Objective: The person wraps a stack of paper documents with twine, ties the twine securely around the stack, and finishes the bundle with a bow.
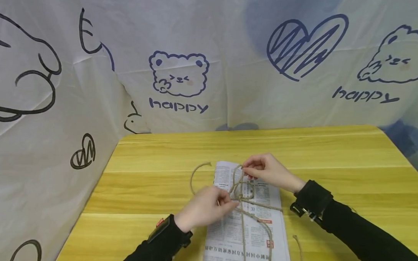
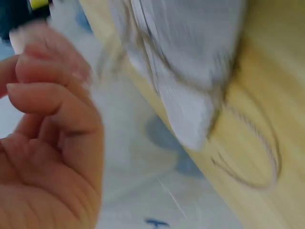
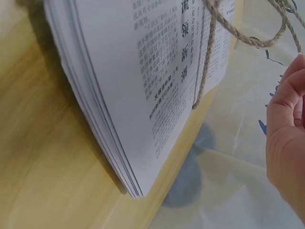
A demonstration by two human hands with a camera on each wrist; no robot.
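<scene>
Left hand (image 1: 206,207): fingers curled, fingertips drawn together on the jute twine (image 1: 243,195) at the knot area over the middle of the stack; it pinches a strand there. The left wrist view is heavily blurred; curled fingers (image 2: 52,100) show, but the strand between them cannot be made out.

Right hand (image 1: 268,171): just beyond the left, above the far end of the stack. Thumb and forefinger pinch the top of a twine loop, remaining fingers loosely bent. In the right wrist view only the edge of the hand (image 3: 286,138) shows, twine (image 3: 238,33) running just beside it.

Twine: looped and crossed between the two hands, with one run going lengthwise down the stack toward the near edge and another across it. Loose ends trail onto the table, one curving off to the left of the stack, one off its near right corner.

Newspaper stack (image 1: 247,231): flat on the wooden table (image 1: 349,158), roughly centre, long side pointing away from the person. The right wrist view shows many sheets at its edge (image 3: 105,143), printed in Chinese.

Surroundings: white cloth backdrop (image 1: 232,50) with bear drawings, hearts and the word "happy" behind and left of the table. Black sleeves, a strap on each wrist.
</scene>
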